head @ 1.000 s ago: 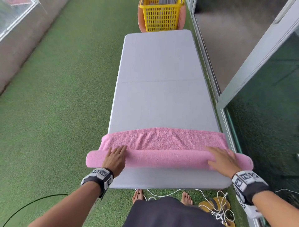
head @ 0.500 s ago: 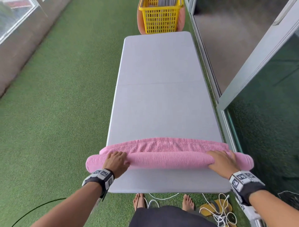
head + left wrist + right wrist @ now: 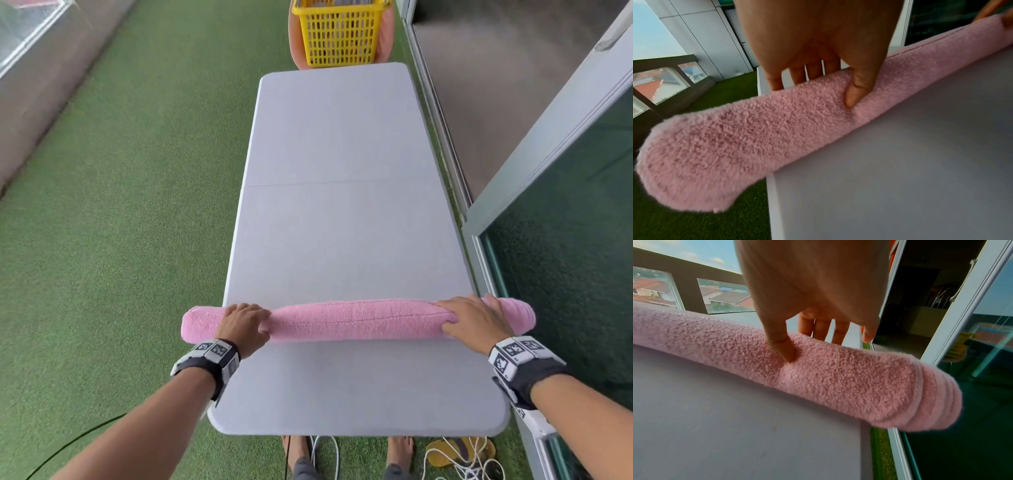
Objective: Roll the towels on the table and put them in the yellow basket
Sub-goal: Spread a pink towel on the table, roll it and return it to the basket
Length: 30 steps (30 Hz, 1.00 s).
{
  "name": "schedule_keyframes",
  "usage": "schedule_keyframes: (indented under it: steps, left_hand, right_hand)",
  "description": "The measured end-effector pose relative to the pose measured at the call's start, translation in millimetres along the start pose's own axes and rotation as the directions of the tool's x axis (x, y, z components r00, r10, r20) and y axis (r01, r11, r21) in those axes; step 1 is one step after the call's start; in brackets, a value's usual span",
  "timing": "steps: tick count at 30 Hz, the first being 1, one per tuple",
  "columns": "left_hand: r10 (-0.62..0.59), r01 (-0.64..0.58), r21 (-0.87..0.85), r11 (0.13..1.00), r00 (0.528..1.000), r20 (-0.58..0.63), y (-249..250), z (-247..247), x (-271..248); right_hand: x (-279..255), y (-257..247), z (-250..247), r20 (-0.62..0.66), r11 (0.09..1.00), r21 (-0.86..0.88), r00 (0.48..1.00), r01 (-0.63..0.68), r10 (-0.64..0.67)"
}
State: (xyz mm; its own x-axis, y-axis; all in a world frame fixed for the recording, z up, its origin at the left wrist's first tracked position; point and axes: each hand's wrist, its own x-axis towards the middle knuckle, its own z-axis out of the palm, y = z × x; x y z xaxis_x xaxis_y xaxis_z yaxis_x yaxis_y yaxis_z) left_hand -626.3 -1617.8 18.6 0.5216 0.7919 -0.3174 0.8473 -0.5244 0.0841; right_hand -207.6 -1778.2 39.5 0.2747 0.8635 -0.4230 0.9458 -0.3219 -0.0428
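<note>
A pink towel point(image 3: 359, 322) lies as one long roll across the near part of the grey table point(image 3: 342, 205), both ends overhanging the sides. My left hand point(image 3: 243, 323) grips the roll near its left end; in the left wrist view the hand point(image 3: 824, 81) has its thumb pressed into the towel point(image 3: 756, 129) and its fingers over the far side. My right hand point(image 3: 476, 322) holds the right end the same way, seen close as hand point(image 3: 805, 340) on towel point(image 3: 838, 378). The yellow basket point(image 3: 339, 37) stands beyond the table's far end.
The basket sits on an orange seat point(image 3: 296, 51). A sliding glass door point(image 3: 565, 257) and its frame run close along the table's right side. Green turf point(image 3: 120, 205) lies to the left. Cables and a yellow sandal point(image 3: 459, 455) lie by my bare feet.
Both hands rolled the towel away from me. The flat strip ahead of the roll has been taken up, so the whole towel is now one roll.
</note>
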Motion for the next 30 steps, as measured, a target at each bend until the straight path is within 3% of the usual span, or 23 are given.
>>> schedule_keyframes:
  steps: [4, 8, 11, 13, 16, 19, 23, 27, 30]
  left_hand:
    - [-0.083, 0.085, -0.093, 0.992, 0.996, 0.019, -9, -12, 17]
    - [-0.043, 0.042, 0.005, 0.999, 0.992, 0.12, -34, -14, 11]
    - [-0.065, 0.066, -0.011, 0.998, 0.996, 0.062, -47, -9, 3]
    - [-0.092, 0.092, -0.018, 0.996, 0.995, 0.025, -40, -6, -2]
    - [-0.143, 0.144, -0.019, 0.989, 0.989, 0.033, -12, 3, -18]
    - [-0.183, 0.19, -0.136, 0.972, 0.981, 0.066, 26, 14, -40]
    - [-0.23, 0.279, -0.279, 0.919, 0.953, 0.196, 88, 37, -68]
    - [-0.231, 0.335, -0.465, 0.819, 0.936, 0.266, 147, 50, -88]
    - [-0.229, 0.36, -0.53, 0.767, 0.927, 0.298, 161, 52, -95]
  right_hand:
    - [21, 9, -7, 0.019, 0.993, 0.112, 0.999, -0.027, 0.025]
    - [23, 24, -4, 0.104, 0.99, 0.139, 0.993, 0.034, -0.049]
    - [11, 20, 2, 0.088, 0.999, 0.041, 0.996, -0.021, 0.017]
    - [1, 11, 11, 0.096, 0.995, 0.093, 0.995, -0.046, 0.037]
    - [-19, -5, 26, 0.11, 0.984, 0.171, 0.993, -0.055, 0.037]
    - [-47, -38, 45, 0.121, 0.969, 0.213, 0.987, -0.129, 0.104]
    - [-84, -99, 73, 0.158, 0.94, 0.288, 0.977, -0.183, 0.142]
    - [-97, -155, 83, 0.247, 0.787, 0.544, 0.952, -0.29, 0.18]
    - [-96, -167, 82, 0.302, 0.696, 0.623, 0.931, -0.355, 0.205]
